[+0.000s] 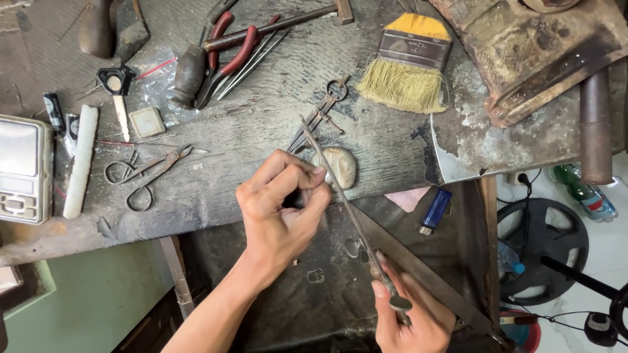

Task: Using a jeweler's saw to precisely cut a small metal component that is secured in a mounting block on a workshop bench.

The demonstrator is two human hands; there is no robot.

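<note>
Small dark workpiece (292,198) pinched in the left hand (281,209), thumb and fingers clenched tight around it; nearly all of it is hidden by the fingers, so its shape and finish cannot be told. It is held at the front edge of the counter (216,196), just beside a pale rounded stone (340,165).

A long thin metal file (347,209) slants across the work, its tip reaching up past the stone and its handle end held in the right hand (409,314), low in view. That grip is closed on the file, thumb along the top.

Judgement: filing looks under way, with tool and piece together at the counter's edge. How much metal is already off, or how much is left, the view does not show. No finished piece lies set aside nearby.

Outward from there:
- metal dividers (320,117) lie just above the stone
- small scissors (147,173) to the left
- a white stick (82,160) and a small digital scale (23,170) at the far left edge
- red-handled pliers (226,55) and tweezers in a cluster up top, with a hammer (275,26) across them
- a yellow-topped brush (409,65) to the upper right, near a rusty metal block (536,52)
- a blue lighter (435,210) on the lower dark surface, right of the file
</note>
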